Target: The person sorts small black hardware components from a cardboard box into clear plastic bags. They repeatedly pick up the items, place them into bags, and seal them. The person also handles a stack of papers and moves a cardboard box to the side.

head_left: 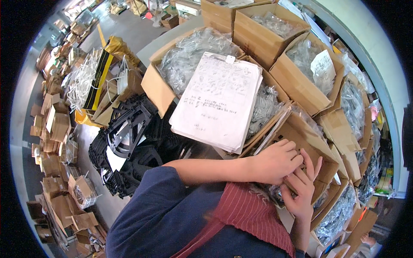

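Observation:
Both hands meet over an open cardboard box (320,150) at my right. My left hand (277,161) reaches across my body with its fingers curled in against the other hand. Close below it, my right hand (301,189) bends some fingers towards the left fingertips, while two others point up and away. Anything pinched between them is hidden or too small to name. Under the hands, clear plastic bags of small parts (275,192) show in part. Just left of the box, a stack of handwritten paper sheets (215,101) lies over a carton of small grey metal parts (264,107).
Open cartons with bagged parts (195,53) stand ahead and along the right side. Black plastic frames (129,129) pile up on the left. Beyond them sits a box with white cords (81,81). Cardboard boxes (58,193) line the far left. Another person's hand (367,239) shows lower right.

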